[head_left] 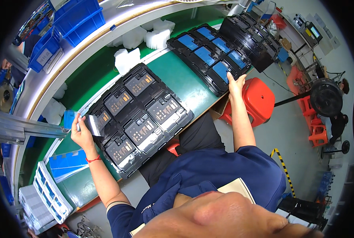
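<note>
In front of me on the green bench lies a black plastic tray (119, 148) with several flat black packs (139, 131) in its pockets, each with printed text. My left hand (82, 137) is raised at the tray's left end, its fingers pinched on a shiny clear film (94, 126). A small blue piece (70, 119) shows by those fingertips; whether it joins the film I cannot tell. Farther right is a second black tray (195, 59), its pockets holding flat blue-topped pieces (203, 55). My right hand (236, 85) grips this tray's near right corner, thumb on top, other fingers partly hidden.
Stacked black trays (250, 37) stand at the far right of the bench. Blue sheets (68, 163) and a white rack (52, 192) lie at its left end. White foam pieces (127, 59) line the back. A red stool (258, 101) stands by my right arm; blue bins (77, 22) sit above.
</note>
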Demonstrator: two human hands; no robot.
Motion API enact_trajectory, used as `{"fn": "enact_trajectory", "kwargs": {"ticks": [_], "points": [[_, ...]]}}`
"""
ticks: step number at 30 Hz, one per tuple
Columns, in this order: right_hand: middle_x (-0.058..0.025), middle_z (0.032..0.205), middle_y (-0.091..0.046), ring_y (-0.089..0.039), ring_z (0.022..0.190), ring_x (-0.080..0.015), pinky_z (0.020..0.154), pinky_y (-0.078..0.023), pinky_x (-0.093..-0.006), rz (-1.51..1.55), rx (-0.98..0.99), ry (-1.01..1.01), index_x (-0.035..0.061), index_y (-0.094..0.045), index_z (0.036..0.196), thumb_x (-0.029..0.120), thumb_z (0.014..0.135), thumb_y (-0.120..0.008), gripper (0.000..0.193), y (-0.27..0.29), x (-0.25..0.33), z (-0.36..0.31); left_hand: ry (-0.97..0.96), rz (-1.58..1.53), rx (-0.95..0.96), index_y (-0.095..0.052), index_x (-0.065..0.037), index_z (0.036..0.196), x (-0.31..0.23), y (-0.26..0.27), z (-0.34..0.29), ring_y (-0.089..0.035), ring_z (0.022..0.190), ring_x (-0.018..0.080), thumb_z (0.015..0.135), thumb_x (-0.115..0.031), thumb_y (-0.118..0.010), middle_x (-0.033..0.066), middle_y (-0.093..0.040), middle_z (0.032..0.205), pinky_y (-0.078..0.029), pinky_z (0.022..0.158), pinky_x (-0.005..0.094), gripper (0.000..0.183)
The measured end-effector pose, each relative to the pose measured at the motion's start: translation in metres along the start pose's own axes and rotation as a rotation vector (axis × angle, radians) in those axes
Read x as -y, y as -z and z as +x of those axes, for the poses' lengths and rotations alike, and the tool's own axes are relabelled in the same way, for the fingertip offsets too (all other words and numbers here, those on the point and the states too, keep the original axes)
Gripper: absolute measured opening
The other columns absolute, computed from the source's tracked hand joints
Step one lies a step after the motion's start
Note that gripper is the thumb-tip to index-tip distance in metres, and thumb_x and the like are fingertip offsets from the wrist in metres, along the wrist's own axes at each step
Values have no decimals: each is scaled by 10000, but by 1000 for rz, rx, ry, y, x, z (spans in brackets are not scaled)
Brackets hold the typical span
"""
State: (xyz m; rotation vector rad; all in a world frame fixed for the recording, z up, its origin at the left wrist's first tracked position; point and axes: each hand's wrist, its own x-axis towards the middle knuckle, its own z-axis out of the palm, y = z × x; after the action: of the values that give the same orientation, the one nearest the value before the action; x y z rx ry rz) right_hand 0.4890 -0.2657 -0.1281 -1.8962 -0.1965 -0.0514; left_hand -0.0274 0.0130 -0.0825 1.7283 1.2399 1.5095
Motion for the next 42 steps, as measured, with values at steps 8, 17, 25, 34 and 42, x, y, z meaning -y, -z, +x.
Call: {"fn": "enact_trajectory", "kwargs": {"ticks": [8, 17, 25, 34, 42], "points": [[-231, 1524, -91, -139, 1401, -392, 1141, -155, -438, -63, -21, -40, 0, -20, 1472, 310, 826, -679, 974, -3, 10, -5, -12, -6, 9, -660, 18, 1087, -3, 1, -1, -651, 860, 141, 932, -114, -568, 115, -686, 1010, -487, 807, 273, 224], [-253, 1516, -87, -126, 1398, -405, 1132, -151, -479, -202, -21, 3, 9, -24, 1475, 307, 845, -649, 937, 0, 7, -22, -20, -5, 10, -664, 8, 1087, -8, -3, -1, -652, 865, 139, 928, -102, -569, 113, -686, 998, -491, 804, 272, 215], [-258, 1364, -382, -376, 1247, -397, 1044, -284, -473, -210, 11, 829, 6, -336, 1383, 248, 814, -672, 704, -34, 106, -57, 0, -142, 81, -607, 24, 1160, -9, -7, -5, -658, 891, 159, 922, -31, -542, 121, -651, 1081, -494, 808, 271, 253], [-168, 1118, -599, -537, 1077, -342, 932, -411, -416, 198, 956, 1240, 22, -582, 1132, 202, 812, -664, 377, -199, 226, -192, 38, -371, 238, -294, -64, 1429, -48, -7, -17, -653, 878, 168, 873, 93, -486, 157, -604, 1148, -511, 809, 274, 609], [-167, 1125, -598, -591, 1019, -253, 891, -462, -361, 560, 1702, 643, 28, -442, 1328, 235, 881, -626, 526, -228, 209, -269, -235, -22, 392, -200, -25, 1465, -65, -11, -23, -395, 1303, 313, 802, 34, -560, 199, -337, 1459, -336, 1041, 356, 756]]}}
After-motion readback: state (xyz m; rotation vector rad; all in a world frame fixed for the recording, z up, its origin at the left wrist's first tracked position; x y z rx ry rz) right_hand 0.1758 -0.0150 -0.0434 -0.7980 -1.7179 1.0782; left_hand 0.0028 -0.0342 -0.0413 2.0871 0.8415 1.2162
